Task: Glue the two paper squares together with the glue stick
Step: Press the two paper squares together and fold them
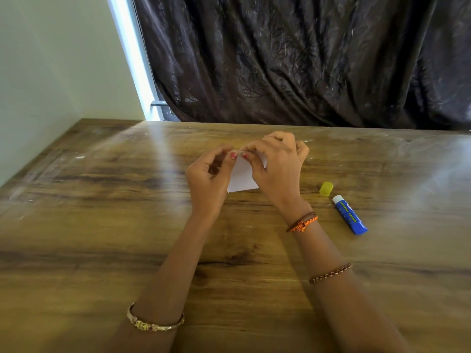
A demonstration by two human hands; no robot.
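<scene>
From my remote seat, I see both hands raised over the wooden tabletop (102, 225), meeting at the far edge of the white paper (242, 178). My left hand (207, 178) has its grip closed, pinching that edge between thumb and forefinger; my right hand (276, 169) pinches the same edge just beside it. I cannot tell whether I hold one square or two already stacked.

The glue stick (349, 214) lies uncapped on the tabletop to the right, its yellow cap (326, 189) just beside its tip.

My worry is alignment: if the pinch slips, the squares may bond crooked or crease. Wet glue could also stick to my fingertips and lift a corner. The open stick may dry or roll.
</scene>
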